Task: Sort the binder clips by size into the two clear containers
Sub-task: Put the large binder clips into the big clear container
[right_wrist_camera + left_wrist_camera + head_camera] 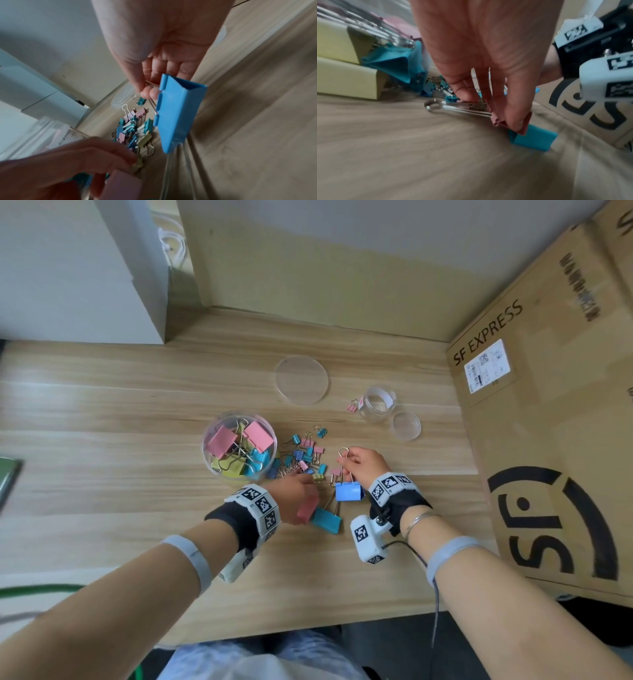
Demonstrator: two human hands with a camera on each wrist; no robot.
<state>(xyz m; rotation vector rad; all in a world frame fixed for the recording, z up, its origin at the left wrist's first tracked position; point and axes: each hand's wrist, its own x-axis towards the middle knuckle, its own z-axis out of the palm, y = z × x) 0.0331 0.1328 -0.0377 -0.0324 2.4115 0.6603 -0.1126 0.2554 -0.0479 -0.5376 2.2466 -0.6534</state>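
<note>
My right hand (356, 463) pinches the wire handle of a large blue binder clip (348, 491) (178, 113), which hangs just above the table. My left hand (294, 498) (488, 75) grips a large pink clip (307, 508) (510, 123) by its body, low over the wood. A large teal clip (327, 520) (534, 139) lies beside it. Several small clips (301, 457) (133, 129) are heaped between my hands and the big clear container (239, 445), which holds large pink, yellow and teal clips. The small clear jar (378, 404) stands further right with one small pink clip (352, 405) beside it.
A big round clear lid (301, 380) lies behind the pile and a small lid (406, 426) sits by the jar. A large cardboard box (548, 412) walls off the right side. A white box (78, 268) stands at the back left.
</note>
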